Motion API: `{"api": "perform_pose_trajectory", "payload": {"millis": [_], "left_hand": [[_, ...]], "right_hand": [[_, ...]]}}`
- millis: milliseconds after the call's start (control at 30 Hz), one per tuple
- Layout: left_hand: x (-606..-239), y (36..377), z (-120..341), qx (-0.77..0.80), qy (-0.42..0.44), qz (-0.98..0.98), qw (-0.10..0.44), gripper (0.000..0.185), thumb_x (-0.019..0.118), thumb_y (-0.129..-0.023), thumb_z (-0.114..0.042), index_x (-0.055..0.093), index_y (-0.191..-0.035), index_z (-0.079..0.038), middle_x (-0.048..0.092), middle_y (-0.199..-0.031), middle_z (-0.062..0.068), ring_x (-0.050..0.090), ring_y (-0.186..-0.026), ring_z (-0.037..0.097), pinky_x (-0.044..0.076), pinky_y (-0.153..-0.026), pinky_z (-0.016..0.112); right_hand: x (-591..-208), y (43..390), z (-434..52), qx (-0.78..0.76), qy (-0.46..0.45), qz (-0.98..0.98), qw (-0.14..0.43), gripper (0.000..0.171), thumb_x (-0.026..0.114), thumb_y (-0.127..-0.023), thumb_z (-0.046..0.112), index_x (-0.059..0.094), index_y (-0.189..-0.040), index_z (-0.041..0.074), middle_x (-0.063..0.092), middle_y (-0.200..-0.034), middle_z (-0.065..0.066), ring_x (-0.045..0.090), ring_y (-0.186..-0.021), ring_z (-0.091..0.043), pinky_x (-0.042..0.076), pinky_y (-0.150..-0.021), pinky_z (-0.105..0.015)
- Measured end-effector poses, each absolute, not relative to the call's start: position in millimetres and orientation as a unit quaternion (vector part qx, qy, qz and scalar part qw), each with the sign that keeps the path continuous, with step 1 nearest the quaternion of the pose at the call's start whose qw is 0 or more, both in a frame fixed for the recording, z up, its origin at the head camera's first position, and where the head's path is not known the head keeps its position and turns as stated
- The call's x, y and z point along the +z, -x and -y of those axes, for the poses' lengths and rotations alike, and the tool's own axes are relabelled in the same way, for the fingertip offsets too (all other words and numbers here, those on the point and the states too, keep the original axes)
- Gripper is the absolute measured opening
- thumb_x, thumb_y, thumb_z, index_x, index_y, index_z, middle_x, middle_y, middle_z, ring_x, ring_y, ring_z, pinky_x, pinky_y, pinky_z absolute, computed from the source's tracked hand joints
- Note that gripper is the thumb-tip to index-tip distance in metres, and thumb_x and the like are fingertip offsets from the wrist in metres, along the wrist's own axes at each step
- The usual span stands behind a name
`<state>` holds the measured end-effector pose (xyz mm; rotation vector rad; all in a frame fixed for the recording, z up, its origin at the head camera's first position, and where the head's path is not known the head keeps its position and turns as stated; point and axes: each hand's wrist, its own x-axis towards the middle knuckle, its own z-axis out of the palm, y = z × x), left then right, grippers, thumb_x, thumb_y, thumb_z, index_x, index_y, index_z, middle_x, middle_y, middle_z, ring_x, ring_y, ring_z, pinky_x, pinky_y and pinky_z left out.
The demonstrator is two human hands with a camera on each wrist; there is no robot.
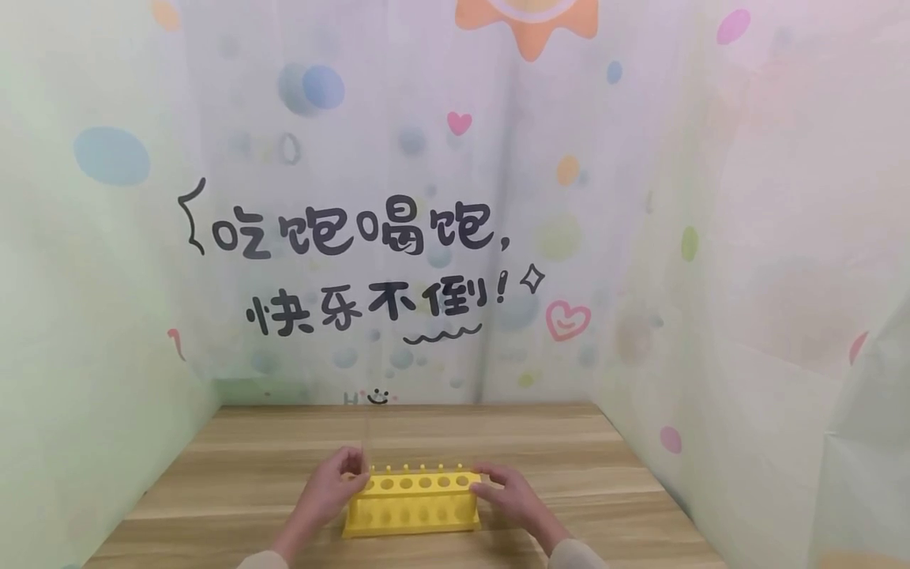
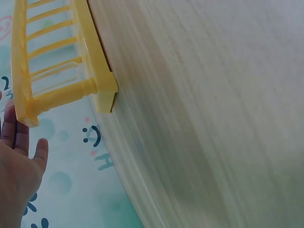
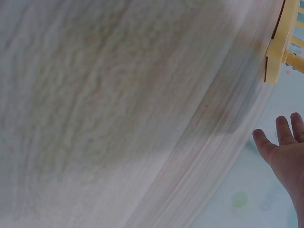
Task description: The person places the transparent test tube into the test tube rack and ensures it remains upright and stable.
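A yellow test tube rack (image 1: 412, 515) stands on the wooden table, with a row of several round holes in its top plate and short pegs behind them. At its left end, my left hand (image 1: 330, 486) pinches a faint, clear test tube (image 1: 366, 438) that stands upright over the end hole. Seen from the left wrist, clear tube walls (image 2: 59, 78) show inside the rack beside its end post. My right hand (image 1: 510, 498) holds the right end of the top plate between thumb and forefinger; its other fingers (image 3: 283, 130) are spread in the right wrist view.
The wood-grain table (image 1: 583, 466) runs back to a pale printed curtain (image 1: 398, 158) with dark lettering, hearts and coloured dots. More of this sheeting (image 1: 739, 316) stands along the left and right sides.
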<state>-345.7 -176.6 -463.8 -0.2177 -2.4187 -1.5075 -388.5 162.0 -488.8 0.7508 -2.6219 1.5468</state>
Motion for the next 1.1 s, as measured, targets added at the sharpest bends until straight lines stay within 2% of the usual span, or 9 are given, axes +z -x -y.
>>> {"api": "perform_pose_trajectory", "payload": {"millis": [100, 333, 467, 700, 933, 1100], "left_hand": [[-467, 345, 177, -0.508, 0.076, 0.845, 0.149, 0.015, 0.073, -0.087, -0.006, 0.063, -0.097, -0.01, 0.065, -0.095, -0.003, 0.06, -0.097, 0.016, 0.05, -0.093, 0.051], [-471, 343, 179, -0.503, 0.086, 0.844, 0.165, 0.017, 0.076, -0.083, -0.007, 0.064, -0.093, -0.011, 0.065, -0.095, -0.002, 0.06, -0.095, 0.015, 0.051, -0.09, 0.043], [-471, 341, 179, -0.501, 0.087, 0.844, 0.168, 0.017, 0.077, -0.082, -0.008, 0.064, -0.093, -0.01, 0.066, -0.098, 0.0, 0.06, -0.097, 0.019, 0.05, -0.092, 0.049], [-471, 342, 184, -0.495, 0.071, 0.852, 0.154, 0.03, 0.077, -0.083, -0.012, 0.066, -0.109, -0.004, 0.067, -0.109, 0.006, 0.06, -0.108, 0.028, 0.043, -0.101, 0.057], [-469, 338, 196, -0.478, 0.075, 0.864, 0.139, 0.043, 0.079, -0.083, -0.02, 0.064, -0.119, -0.002, 0.067, -0.116, 0.008, 0.059, -0.113, 0.032, 0.043, -0.101, 0.058], [-462, 336, 209, -0.461, 0.063, 0.877, 0.119, 0.045, 0.072, -0.088, -0.021, 0.061, -0.128, -0.002, 0.063, -0.126, 0.016, 0.055, -0.119, 0.041, 0.044, -0.098, 0.061]], "right_hand": [[-491, 390, -162, 0.496, -0.24, 0.834, 0.003, 0.041, 0.067, -0.096, 0.027, 0.063, -0.129, 0.004, 0.053, -0.138, -0.027, 0.045, -0.126, -0.056, 0.037, -0.099, -0.07], [-492, 390, -162, 0.494, -0.242, 0.835, 0.002, 0.041, 0.066, -0.096, 0.027, 0.062, -0.13, 0.004, 0.053, -0.138, -0.028, 0.044, -0.126, -0.056, 0.038, -0.099, -0.07], [-489, 390, -162, 0.491, -0.246, 0.836, 0.001, 0.04, 0.066, -0.096, 0.029, 0.063, -0.129, 0.006, 0.053, -0.138, -0.026, 0.044, -0.126, -0.056, 0.037, -0.099, -0.071], [-487, 390, -160, 0.492, -0.244, 0.836, 0.0, 0.041, 0.066, -0.096, 0.031, 0.063, -0.128, 0.006, 0.055, -0.138, -0.023, 0.045, -0.126, -0.054, 0.038, -0.1, -0.068], [-489, 386, -157, 0.517, -0.236, 0.823, -0.007, 0.049, 0.066, -0.096, 0.028, 0.057, -0.135, 0.0, 0.051, -0.14, -0.026, 0.045, -0.126, -0.054, 0.04, -0.101, -0.065], [-486, 387, -165, 0.487, -0.226, 0.844, 0.008, 0.049, 0.057, -0.101, 0.033, 0.055, -0.138, 0.0, 0.051, -0.139, -0.028, 0.049, -0.124, -0.05, 0.042, -0.1, -0.063]]}}
